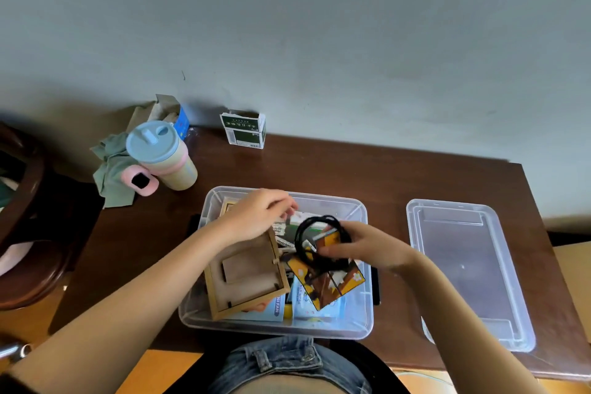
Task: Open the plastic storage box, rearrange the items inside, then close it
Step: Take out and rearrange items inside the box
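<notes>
- Step in hand: rearranging. Box (361, 326) is open at the desk's near edge; lid (463, 265) lies flat well to the right of the box.
- Right hand (367, 248) is over the middle of the box, fingers curled and pinching a black cable coil (315, 227) together with a small orange card; coil is held above the contents.
- Left hand (256, 214) is over the box's far-left part, above a wooden tray (246, 269) that leans tilted in the left half. Fingertips blurred; cannot tell whether it pinches anything.
- Orange cards, a blue carton and white packets lie loose in the box's right half.
- Next move, judged: free a flat spot, level the tray, seat the coil low enough for the lid to shut.
- Surface: dark brown wooden desk (319, 166). Far-left of the box: lidded cup (163, 155), green cloth. Behind the box: small green-white carton (243, 130), against a plain grey wall.
</notes>
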A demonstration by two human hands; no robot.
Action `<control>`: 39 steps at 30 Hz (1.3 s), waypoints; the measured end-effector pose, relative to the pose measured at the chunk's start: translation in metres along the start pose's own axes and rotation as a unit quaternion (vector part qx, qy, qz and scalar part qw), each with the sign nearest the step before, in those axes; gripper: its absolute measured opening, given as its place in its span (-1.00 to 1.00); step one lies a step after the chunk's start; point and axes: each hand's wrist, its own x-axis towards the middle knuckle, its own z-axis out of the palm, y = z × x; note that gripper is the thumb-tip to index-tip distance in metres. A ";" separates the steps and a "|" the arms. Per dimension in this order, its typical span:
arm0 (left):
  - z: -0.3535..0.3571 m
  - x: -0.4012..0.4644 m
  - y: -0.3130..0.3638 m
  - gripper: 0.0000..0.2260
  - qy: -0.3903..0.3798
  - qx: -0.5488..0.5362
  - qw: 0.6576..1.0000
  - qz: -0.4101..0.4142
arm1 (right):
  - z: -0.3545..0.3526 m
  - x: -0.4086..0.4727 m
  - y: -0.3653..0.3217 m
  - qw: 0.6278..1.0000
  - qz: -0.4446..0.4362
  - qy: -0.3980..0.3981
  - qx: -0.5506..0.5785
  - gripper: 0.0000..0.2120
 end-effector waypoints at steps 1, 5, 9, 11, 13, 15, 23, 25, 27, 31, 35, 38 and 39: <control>-0.005 -0.004 -0.003 -0.78 0.047 -0.046 0.998 -0.001 | 0.002 0.003 -0.004 0.999 -0.001 0.006 0.045 -0.82; -0.025 -0.016 -0.017 -0.75 0.215 -0.121 0.969 -0.029 | 0.032 0.036 -0.021 0.993 0.016 0.051 0.104 -0.86; -0.030 -0.030 -0.019 -0.80 0.257 -0.043 0.965 -0.014 | 0.078 0.071 -0.033 0.994 0.014 0.104 0.002 -0.85; -0.026 -0.036 -0.020 -0.82 0.257 0.072 0.964 0.021 | 0.098 0.081 -0.034 0.989 0.011 0.138 -0.047 -0.74; -0.020 -0.040 -0.021 -0.78 0.247 0.194 0.948 0.044 | 0.106 0.084 -0.033 0.966 -0.019 0.195 -0.167 -0.70; -0.013 -0.043 -0.022 -0.74 0.230 0.268 0.935 0.040 | 0.101 0.082 -0.032 0.940 -0.049 0.206 -0.266 -0.68; -0.017 -0.037 -0.021 -0.74 0.123 0.303 0.943 0.056 | 0.025 0.035 0.002 0.912 0.124 0.079 -0.383 -0.65; -0.020 -0.036 -0.019 -0.75 0.098 0.303 0.946 0.057 | 0.033 0.028 0.017 0.873 0.182 -0.035 -0.450 -0.67; -0.021 -0.035 -0.016 -0.78 0.088 0.306 0.946 0.066 | 0.046 0.027 0.031 0.823 0.209 -0.064 -0.525 -0.67; -0.017 -0.029 -0.005 -0.80 0.099 0.301 0.944 0.088 | 0.058 0.035 0.051 0.815 0.185 0.030 -0.549 -0.72; -0.009 -0.021 0.008 -0.83 0.045 0.290 0.952 0.089 | 0.054 0.046 0.065 0.848 0.176 0.060 -0.496 -0.48; -0.003 -0.008 0.015 -0.84 -0.045 0.326 0.943 0.053 | 0.048 0.051 0.070 0.857 0.176 0.056 -0.481 -0.48; 0.001 -0.003 0.019 -0.83 -0.077 0.343 0.935 0.045 | 0.047 0.053 0.071 0.856 0.178 0.052 -0.482 -0.48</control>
